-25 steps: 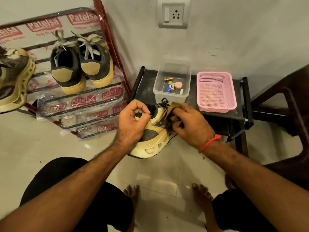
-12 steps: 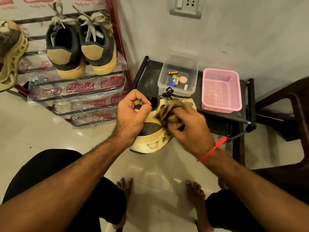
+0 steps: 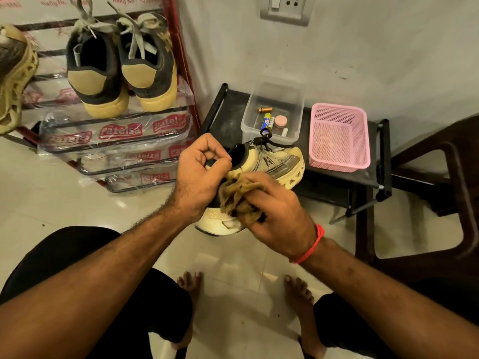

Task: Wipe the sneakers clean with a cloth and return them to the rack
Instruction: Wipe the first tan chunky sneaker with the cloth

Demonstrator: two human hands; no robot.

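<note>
A cream and grey sneaker with a chunky cut-out sole is held in the air in front of the person, above the tiled floor and just in front of a low black stand, its toe pointing away toward the wall. The left hand grips the shoe at its heel collar, fingers curled tightly round the dark opening. The right hand, with a red thread at the wrist, has its fingers bunched round a crumpled brown cloth and presses it against the shoe's side near the heel. Black laces stick up from the tongue. On the stand behind the shoe sit a clear plastic box holding 2 batteries and a few small items, and beside it to the right a pink mesh basket. To the left stands a red and black shoe rack, its tiers wrapped in printed plastic; a pair of dark sneakers with tan heels rests on an upper tier, heels toward the camera, and another cream cut-out-soled sneaker shows at the left edge. A dark chair stands at the right, a wall socket is above, and the person's 2 bare feet are on the tiles below.
</note>
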